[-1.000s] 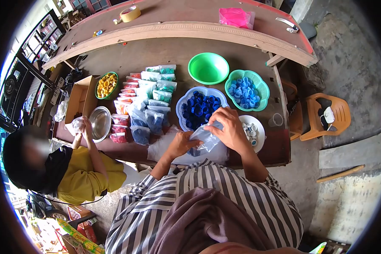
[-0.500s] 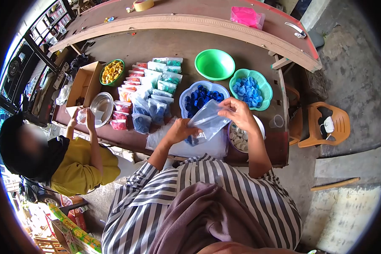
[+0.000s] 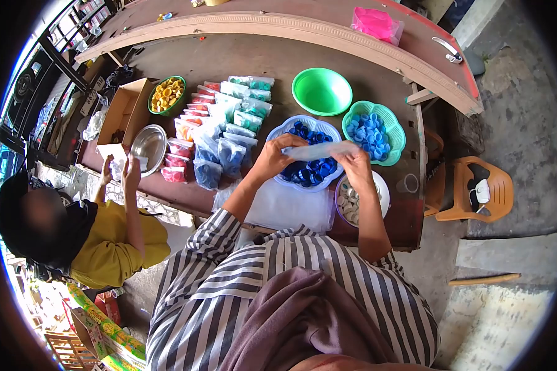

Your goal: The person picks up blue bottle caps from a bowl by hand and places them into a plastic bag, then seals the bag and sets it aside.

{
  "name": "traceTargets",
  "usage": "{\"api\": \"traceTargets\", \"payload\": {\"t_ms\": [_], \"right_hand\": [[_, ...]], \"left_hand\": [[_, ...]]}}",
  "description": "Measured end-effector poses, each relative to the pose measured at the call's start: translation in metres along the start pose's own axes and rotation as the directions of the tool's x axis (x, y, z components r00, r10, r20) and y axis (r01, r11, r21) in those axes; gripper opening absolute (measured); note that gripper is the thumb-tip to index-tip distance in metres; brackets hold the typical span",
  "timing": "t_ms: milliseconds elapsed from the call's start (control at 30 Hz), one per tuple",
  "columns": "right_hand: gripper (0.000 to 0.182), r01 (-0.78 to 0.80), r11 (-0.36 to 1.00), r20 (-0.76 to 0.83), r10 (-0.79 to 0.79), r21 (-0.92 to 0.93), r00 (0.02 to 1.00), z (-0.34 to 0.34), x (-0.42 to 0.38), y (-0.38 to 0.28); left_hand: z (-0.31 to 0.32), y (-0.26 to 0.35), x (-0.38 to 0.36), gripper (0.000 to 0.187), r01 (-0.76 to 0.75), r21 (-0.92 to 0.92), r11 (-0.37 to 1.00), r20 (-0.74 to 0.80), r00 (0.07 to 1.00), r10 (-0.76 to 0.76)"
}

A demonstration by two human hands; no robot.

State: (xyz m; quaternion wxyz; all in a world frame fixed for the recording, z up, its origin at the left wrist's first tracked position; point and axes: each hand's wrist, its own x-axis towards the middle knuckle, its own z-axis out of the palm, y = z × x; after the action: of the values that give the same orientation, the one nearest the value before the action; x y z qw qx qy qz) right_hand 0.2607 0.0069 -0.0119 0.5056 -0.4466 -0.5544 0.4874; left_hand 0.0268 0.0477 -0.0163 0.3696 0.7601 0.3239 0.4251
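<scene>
My left hand (image 3: pixel 272 159) and my right hand (image 3: pixel 357 166) each pinch one end of a clear plastic bag (image 3: pixel 319 151), stretched almost level between them. It hangs over a lavender basket (image 3: pixel 337 132) of dark blue bottle caps (image 3: pixel 312 174), partly covering them. Beneath my forearms, flat clear plastic bags (image 3: pixel 294 207) lie at the table's near edge. Just below my right hand stands a bowl of whitish caps (image 3: pixel 349 207), partly hidden by my wrist. A teal basket (image 3: pixel 400 133) holds light blue caps (image 3: pixel 368 135) to the right.
Rows of filled bags (image 3: pixel 220 133) stand left of the baskets. Behind is a green basin (image 3: pixel 322 93). A person in a yellow top (image 3: pixel 114 244) handles a clear bag at left, near a metal bowl (image 3: pixel 150 148) and carton (image 3: pixel 120 111). An orange chair (image 3: pixel 498 191) stands right.
The bag has been raised and turned from a slanted, flat view to a narrow level strip. My left hand has moved up and away from me. The other person's hands shifted slightly.
</scene>
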Motion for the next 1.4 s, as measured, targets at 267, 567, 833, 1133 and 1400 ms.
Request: {"api": "traceTargets", "payload": {"t_ms": [267, 567, 833, 1133, 1400], "right_hand": [[0.019, 0.168, 0.853, 0.193, -0.081, -0.494, 0.978, 0.009, -0.068, 0.097], [0.024, 0.160, 0.825, 0.085, -0.136, -0.542, 0.987, 0.023, -0.088, 0.103], [0.015, -0.288, 0.912, -0.260, 0.215, -0.291, 0.942, 0.039, -0.085, 0.109], [0.018, -0.139, 0.814, -0.178, 0.045, -0.564, 0.983, 0.037, -0.092, 0.122], [0.055, -0.055, 0.728, -0.036, 0.042, -0.683, 0.998, 0.040, -0.091, 0.094]], "left_hand": [[0.037, -0.067, -0.109, 0.016, 0.101, 0.128, 0.987, 0.042, 0.993, -0.107], [0.045, -0.066, -0.133, 0.022, 0.153, 0.085, 0.985, 0.051, 0.986, -0.157], [0.064, -0.061, -0.113, 0.025, 0.631, -0.156, 0.760, -0.086, 0.758, -0.646], [0.066, -0.066, -0.119, 0.050, 0.448, 0.033, 0.893, -0.128, 0.888, -0.441], [0.061, -0.070, -0.123, 0.069, 0.329, 0.172, 0.929, 0.030, 0.940, -0.339]]}}
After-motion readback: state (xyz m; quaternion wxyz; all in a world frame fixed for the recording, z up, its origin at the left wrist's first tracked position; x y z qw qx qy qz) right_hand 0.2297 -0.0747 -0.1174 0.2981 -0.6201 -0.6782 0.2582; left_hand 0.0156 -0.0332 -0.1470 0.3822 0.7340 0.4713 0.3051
